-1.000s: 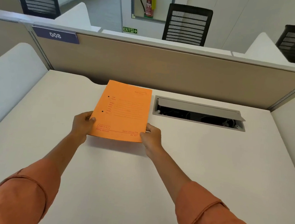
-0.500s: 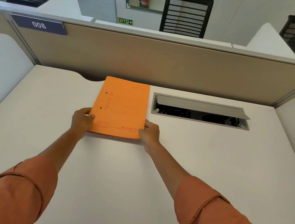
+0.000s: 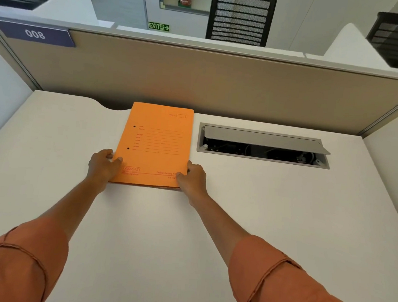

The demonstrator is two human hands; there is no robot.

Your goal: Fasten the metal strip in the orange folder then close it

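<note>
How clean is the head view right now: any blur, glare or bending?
Head view: wide-angle bending curves the partition; even soft light, no glare; faint shadow under the orange folder; its small print is unreadable; left hand and right hand look sharp.

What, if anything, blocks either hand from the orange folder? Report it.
Nothing visible does. The left hand already grips the orange folder at its near left corner and the right hand at its near right corner. The folder lies closed on the desk.
</note>
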